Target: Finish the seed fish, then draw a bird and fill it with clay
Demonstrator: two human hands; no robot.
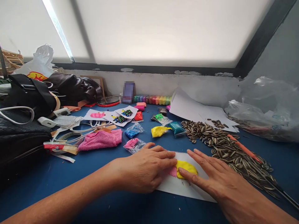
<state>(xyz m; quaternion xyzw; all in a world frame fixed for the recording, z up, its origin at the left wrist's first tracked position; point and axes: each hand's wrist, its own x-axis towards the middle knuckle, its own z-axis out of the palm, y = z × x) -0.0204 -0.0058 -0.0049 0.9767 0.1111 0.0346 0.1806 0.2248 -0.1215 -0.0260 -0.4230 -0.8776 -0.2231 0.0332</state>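
Note:
A sheet of white paper [179,190] lies on the blue table, bearing a flat rounded piece of yellow modelling clay [188,168] and a smaller pink clay piece [173,171] joined to its left. Short pen lines show below the yellow clay. My left hand [146,168] rests palm down over the paper's left part, its fingers stretched towards the clay and covering some of the pink. With fingers spread, my right hand [216,177] reaches in from the right, and its thumb touches the yellow clay.
Sunflower seeds [224,146] are heaped to the right, with an orange-handled tool [245,149] on them. Small clay bags, among them a yellow one [160,131] and a blue one [133,130], lie beyond my hands. A pink cloth [101,140] and black bags [21,137] are on the left.

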